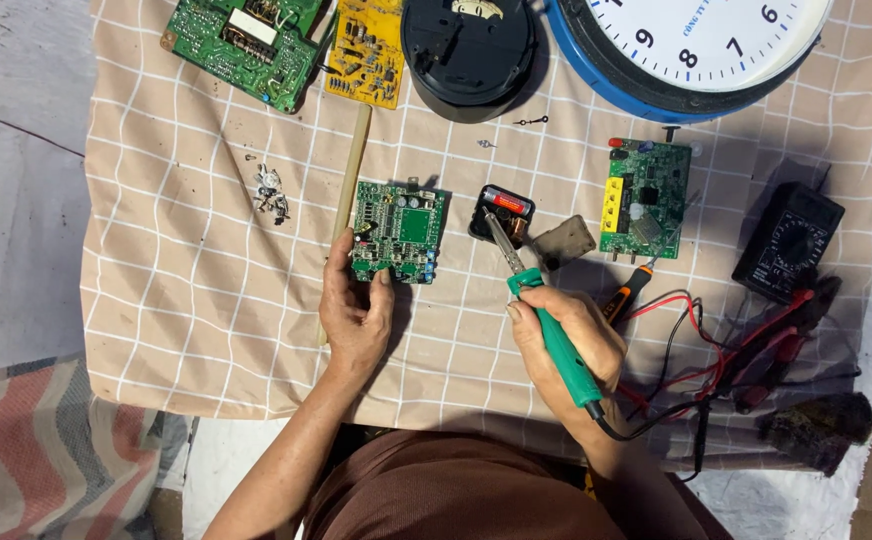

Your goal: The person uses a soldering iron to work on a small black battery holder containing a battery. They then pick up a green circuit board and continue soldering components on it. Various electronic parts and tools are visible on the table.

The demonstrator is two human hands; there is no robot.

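the right hand (566, 335) is closed around a green-handled soldering iron (546, 320), its long axis running from the cord end near the body up and left to a metal tip just beside the small black clock movement (501, 212). the left hand (356, 310) pinches the lower edge of a square green circuit board (399, 230), left of that movement on the checked-cloth counter (206, 330). the tip could scorch the plastic movement or cloth if it dips, and the trailing cord (656, 425) might snag the red leads (696, 330).

Four circuit boards lay on the checked cloth: two green (246, 40) and yellow (366, 50) at upper left, one green at centre (399, 230), one green at right (646, 198). There was one soldering iron (556, 340), one wall clock (696, 45), one multimeter (788, 240), one screwdriver (628, 290).
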